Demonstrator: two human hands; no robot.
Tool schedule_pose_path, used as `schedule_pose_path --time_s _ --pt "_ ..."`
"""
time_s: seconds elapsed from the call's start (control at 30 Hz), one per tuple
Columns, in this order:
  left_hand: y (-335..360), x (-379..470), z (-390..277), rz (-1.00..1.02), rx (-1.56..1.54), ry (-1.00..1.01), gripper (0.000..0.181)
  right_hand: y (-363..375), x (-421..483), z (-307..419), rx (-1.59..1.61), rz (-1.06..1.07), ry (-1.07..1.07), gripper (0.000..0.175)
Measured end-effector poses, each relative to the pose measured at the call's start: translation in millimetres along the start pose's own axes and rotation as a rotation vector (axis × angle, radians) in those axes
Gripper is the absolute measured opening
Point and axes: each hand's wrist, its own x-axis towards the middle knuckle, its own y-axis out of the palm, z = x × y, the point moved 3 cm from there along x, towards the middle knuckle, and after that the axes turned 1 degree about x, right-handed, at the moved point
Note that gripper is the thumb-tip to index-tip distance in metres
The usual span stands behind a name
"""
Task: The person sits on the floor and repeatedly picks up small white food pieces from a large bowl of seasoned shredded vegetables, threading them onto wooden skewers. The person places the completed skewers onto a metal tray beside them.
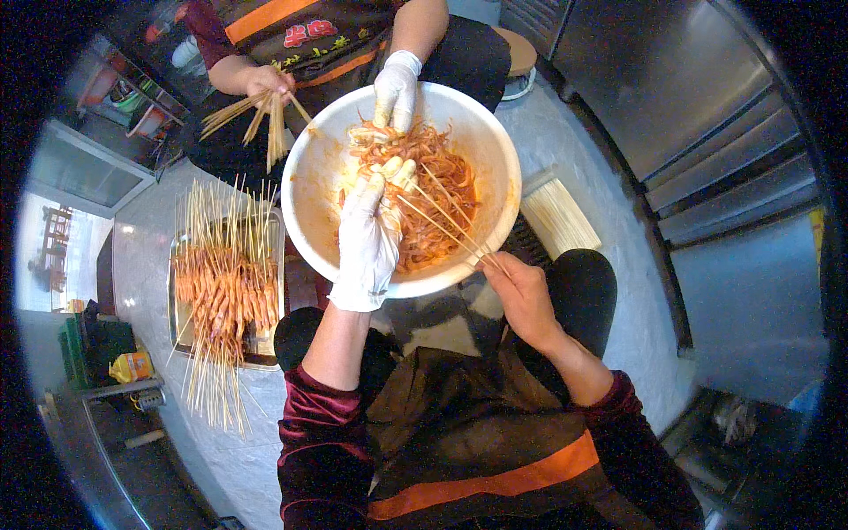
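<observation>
A large white bowl [305,232] is in front of me with reddish, sauce-coated meat strips [430,242] inside. My left hand [368,232], in a stained white glove, reaches over its near rim with fingers curled among the strips; whether it grips a piece cannot be made out. My bare right hand [520,295] holds a few thin bamboo skewers [457,228] by the near rim, their tips slanting over the food. Across from me, a co-worker's gloved hand [397,93] is also in the bowl. The co-worker's other, bare hand [270,83] clutches a fan of skewers [275,132].
On the floor at left, a metal tray [265,361] bears many loaded skewers [222,291], sticks jutting past both ends. A container of bare skewers [563,215] lies right of the bowl. Stainless cabinets [695,99] line the right; a round stool [515,53] stands behind the co-worker.
</observation>
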Motion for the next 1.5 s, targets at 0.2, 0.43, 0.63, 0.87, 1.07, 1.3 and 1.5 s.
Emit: schedule_pose_path --time_s 0.2,0.43,0.63,0.87,1.07,1.3,1.5 --pt "4.1 -2.7 5.4 -0.006 0.085 0.014 0.037 6.9 2.1 -3.4 0.036 -0.057 -0.074 0.022" --pt "11.5 -8.2 21.1 0.026 0.13 0.011 0.034 8.0 5.8 0.5 -0.042 -0.056 -0.068 0.019" --pt "7.3 -7.6 22.4 0.044 0.106 -0.034 0.036 10.4 11.0 1.3 -0.046 -0.083 -0.062 0.018" --pt "16.5 -7.0 -8.2 0.039 0.126 0.127 0.025 4.9 4.8 -1.5 -0.077 0.013 0.022 0.029" --pt "0.1 -13.5 -154.6 0.011 0.346 0.711 0.021 -16.6 5.4 -0.4 0.069 -0.197 -0.05 0.031" --pt "-77.9 -77.9 -290.0 -0.434 1.071 0.49 0.033 -18.3 4.7 -4.8 0.187 -0.138 0.041 0.028" --pt "-184.4 -100.2 -319.9 -0.515 2.125 0.446 0.026 -12.4 6.4 1.5 0.103 -0.069 -0.013 0.023"
